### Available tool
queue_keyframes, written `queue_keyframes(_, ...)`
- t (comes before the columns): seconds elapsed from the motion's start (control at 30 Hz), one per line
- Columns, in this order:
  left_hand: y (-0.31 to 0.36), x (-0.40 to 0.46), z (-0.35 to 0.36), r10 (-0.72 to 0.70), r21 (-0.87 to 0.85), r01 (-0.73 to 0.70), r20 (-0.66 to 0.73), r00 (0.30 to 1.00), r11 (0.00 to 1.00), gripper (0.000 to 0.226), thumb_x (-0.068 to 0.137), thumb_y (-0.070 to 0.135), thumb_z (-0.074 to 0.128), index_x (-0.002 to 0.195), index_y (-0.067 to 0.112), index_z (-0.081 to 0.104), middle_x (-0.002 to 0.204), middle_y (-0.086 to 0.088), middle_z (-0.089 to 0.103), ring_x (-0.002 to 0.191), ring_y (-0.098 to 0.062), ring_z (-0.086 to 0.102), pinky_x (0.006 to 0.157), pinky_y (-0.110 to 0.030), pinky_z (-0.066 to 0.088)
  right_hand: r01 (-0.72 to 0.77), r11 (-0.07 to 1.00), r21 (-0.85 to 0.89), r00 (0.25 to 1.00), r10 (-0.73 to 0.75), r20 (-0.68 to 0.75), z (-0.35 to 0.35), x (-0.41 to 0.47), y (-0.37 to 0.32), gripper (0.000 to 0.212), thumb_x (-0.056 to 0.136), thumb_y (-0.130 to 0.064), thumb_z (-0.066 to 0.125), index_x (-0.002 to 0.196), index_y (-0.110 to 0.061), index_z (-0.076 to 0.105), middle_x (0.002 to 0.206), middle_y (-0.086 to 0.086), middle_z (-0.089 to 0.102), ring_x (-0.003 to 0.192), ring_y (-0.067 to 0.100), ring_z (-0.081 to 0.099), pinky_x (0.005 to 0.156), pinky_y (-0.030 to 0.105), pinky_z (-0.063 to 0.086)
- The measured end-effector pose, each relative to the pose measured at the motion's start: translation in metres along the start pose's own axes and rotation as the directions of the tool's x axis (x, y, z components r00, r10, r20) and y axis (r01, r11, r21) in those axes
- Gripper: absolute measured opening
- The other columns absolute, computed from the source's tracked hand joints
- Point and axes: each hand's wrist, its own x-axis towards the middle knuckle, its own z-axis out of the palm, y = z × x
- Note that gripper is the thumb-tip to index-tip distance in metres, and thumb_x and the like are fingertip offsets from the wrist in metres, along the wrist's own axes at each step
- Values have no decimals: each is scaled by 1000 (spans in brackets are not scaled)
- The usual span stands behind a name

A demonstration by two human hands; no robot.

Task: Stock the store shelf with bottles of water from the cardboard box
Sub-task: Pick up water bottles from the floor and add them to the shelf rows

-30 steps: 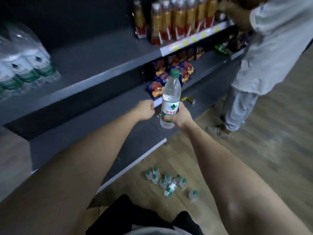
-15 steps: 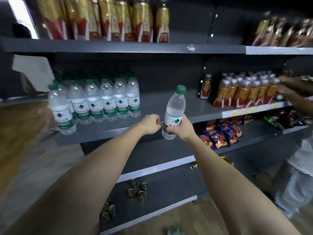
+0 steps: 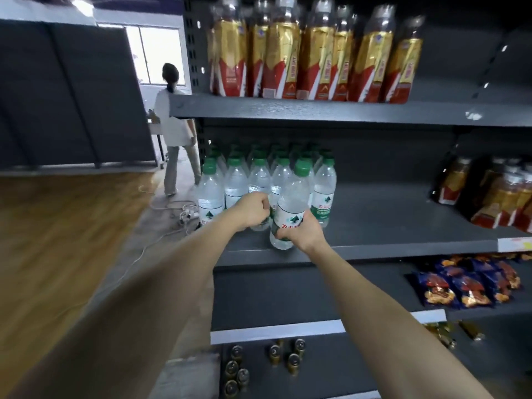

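My right hand (image 3: 303, 233) is closed around the lower part of a clear water bottle (image 3: 292, 197) with a green cap and a white and green label. I hold it upright, with its base at the front edge of the grey middle shelf (image 3: 388, 226). It is just right of several matching water bottles (image 3: 234, 187) standing in rows on that shelf. My left hand (image 3: 253, 210) is a closed fist right in front of those bottles, beside the held one. The cardboard box is out of view.
Tall red and gold drink bottles (image 3: 302, 53) fill the top shelf, and more (image 3: 495, 197) stand at the right of the middle shelf. Snack bags (image 3: 466, 283) lie one shelf down, small cans (image 3: 273, 358) on the bottom. A person (image 3: 174, 122) stands beyond the shelf's left end, near floor cables (image 3: 184, 211).
My view rose from the floor to the shelf front. My right hand carried the bottle up and left to the shelf edge beside the stocked bottles, and my left fist moved along with it.
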Motion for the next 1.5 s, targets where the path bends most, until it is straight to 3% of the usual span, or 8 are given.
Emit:
queue_keyframes(0.33,-40,-1,-65,-103,-34,102,-54,993,994,14,98,7,45,107,9,55,84,-9,64,72,-26,71,74,-43,61,57,976,-210,985,-21,171,85,33,-19,70,58,-21,84,120,-17,50,102,-1,68,97,23,62,78,30,49)
queue_keyframes(0.5,-33,-7,-78,-181,-2,181,9,983,983,48,91,1,47,139,-1,40,79,-21,70,59,-26,69,58,-34,61,53,975,-216,981,-10,196,106,39,-19,69,62,-14,85,122,-13,51,109,4,67,104,26,61,82,30,48)
queue_keyframes(0.63,-23,-4,-75,-253,-67,253,11,967,965,70,91,21,67,147,4,29,89,-24,70,48,-23,65,50,-32,58,53,966,-252,976,4,220,110,42,-21,76,60,-23,89,123,-13,49,113,4,66,108,25,60,85,28,47)
queue_keyframes(0.87,-12,4,-46,-361,-112,346,-160,919,931,56,80,43,78,98,-1,48,75,-12,64,63,-29,67,68,-41,60,74,966,-246,927,25,375,98,43,-22,79,72,-17,85,135,-12,37,114,0,58,102,16,52,81,24,38)
queue_keyframes(0.97,-9,9,-46,-365,-89,355,-200,909,931,51,81,42,77,105,7,48,88,-10,64,73,-30,68,70,-40,59,107,958,-267,907,16,422,90,46,-24,85,71,-18,86,140,-15,35,116,-2,56,107,16,52,84,24,38)
queue_keyframes(1.07,-6,13,-52,-399,-177,368,-192,897,913,55,80,27,80,120,6,48,97,-12,65,57,-24,64,56,-35,59,128,948,-291,907,6,420,85,46,-23,85,70,-19,87,139,-12,38,117,-2,54,114,19,53,86,25,37)
queue_keyframes(1.17,-8,13,-52,-404,-207,363,-208,891,908,67,79,21,82,133,8,44,109,-10,64,57,-25,64,62,-43,62,130,945,-301,910,8,415,85,44,-22,86,71,-21,86,140,-12,36,124,-1,55,116,20,52,88,25,36)
queue_keyframes(1.5,-11,11,-62,-362,-149,342,-140,921,928,101,83,18,77,156,18,8,153,-16,34,62,-20,61,60,-34,60,168,923,-345,904,-5,428,82,49,-26,69,78,-19,79,134,-9,40,120,6,59,107,24,55,84,29,41)
